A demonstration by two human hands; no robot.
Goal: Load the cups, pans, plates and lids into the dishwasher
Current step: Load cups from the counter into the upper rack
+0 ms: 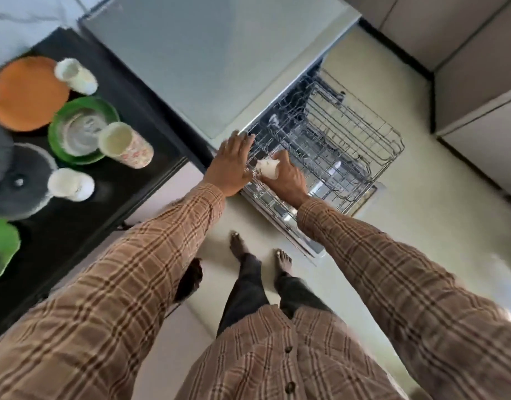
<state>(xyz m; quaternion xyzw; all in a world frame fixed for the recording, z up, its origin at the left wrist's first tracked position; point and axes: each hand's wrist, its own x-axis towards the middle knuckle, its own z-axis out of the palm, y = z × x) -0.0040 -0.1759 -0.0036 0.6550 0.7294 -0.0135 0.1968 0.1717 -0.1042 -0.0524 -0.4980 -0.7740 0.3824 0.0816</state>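
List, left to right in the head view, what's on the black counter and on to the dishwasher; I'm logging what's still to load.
Orange plate → green plate → floral cup → left hand → white cup held by right hand → rack.

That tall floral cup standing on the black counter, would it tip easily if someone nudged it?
Probably yes: the floral cup looks tall for its base and stands right against the green plate, so a nudge may topple it. It appears empty, so likely light. Its round side suggests it would roll once down.

Long brown plaid shirt sleeves [150, 272] (buttoned front), dark trousers [248, 287], bare feet [283, 259].
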